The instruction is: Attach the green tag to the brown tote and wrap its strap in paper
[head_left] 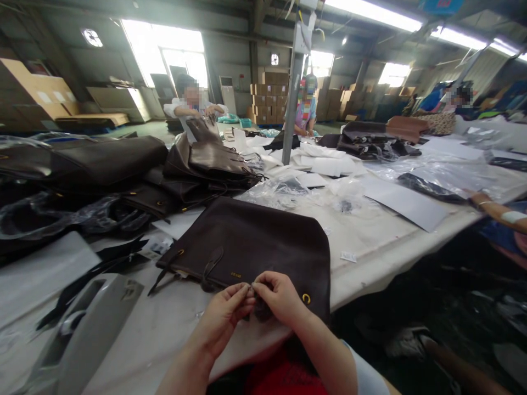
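Hands (280,296) pinch something small (252,287); cluttered table (360,238); cartons (268,102).

one head-worn view; forward and down; close over the table (379,241)

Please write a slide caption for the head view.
Left hand and right hand pinch close together over a dark brown bag on a white table.

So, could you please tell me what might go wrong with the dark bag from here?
The left hand and right hand pinch a small piece, too tiny to make out, which could slip and get lost. The dark bag lies at the near edge of the table, so a tug might pull it off.
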`<control>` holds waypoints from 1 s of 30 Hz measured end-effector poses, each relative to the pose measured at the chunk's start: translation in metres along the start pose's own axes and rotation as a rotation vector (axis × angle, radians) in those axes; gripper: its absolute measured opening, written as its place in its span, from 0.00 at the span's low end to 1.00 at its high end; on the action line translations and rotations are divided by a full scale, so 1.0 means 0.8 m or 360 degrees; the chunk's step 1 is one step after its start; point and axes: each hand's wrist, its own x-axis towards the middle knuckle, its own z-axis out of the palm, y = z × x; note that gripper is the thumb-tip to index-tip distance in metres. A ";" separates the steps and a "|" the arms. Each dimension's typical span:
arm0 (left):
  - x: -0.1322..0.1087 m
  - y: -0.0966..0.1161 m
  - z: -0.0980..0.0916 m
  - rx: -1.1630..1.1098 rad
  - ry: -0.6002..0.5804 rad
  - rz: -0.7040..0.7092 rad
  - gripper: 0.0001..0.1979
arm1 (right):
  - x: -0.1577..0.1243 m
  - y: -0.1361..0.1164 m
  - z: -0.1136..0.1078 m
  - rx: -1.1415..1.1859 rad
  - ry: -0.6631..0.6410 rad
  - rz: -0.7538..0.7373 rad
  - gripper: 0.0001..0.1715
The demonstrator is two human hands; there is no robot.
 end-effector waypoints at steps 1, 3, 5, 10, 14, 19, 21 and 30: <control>0.001 0.000 0.001 -0.0013 0.0005 -0.0011 0.03 | 0.001 0.000 -0.001 0.0001 -0.0007 -0.0002 0.10; 0.005 -0.001 0.001 0.0007 0.0003 0.0009 0.02 | 0.002 0.001 -0.002 0.0006 -0.0017 0.0004 0.10; 0.008 -0.003 0.000 0.0090 -0.0018 0.0065 0.07 | 0.004 0.003 -0.003 0.0017 -0.0010 0.0024 0.10; 0.013 -0.010 -0.005 0.0319 -0.0014 0.0197 0.26 | 0.007 0.009 -0.001 -0.0021 0.0009 0.0029 0.11; 0.014 -0.016 -0.003 0.0462 0.0042 0.0344 0.26 | 0.006 0.011 0.002 0.0038 0.0040 0.0058 0.12; 0.020 -0.023 -0.004 0.0588 0.0085 0.0552 0.24 | 0.010 0.010 0.000 0.0178 0.0035 0.0132 0.13; 0.022 -0.024 -0.004 0.0600 0.0095 0.0567 0.23 | 0.012 0.011 -0.002 0.0243 -0.0020 0.0168 0.14; 0.023 -0.021 0.000 0.0575 0.0191 0.0427 0.26 | 0.016 0.023 -0.009 0.0272 -0.0024 0.0208 0.14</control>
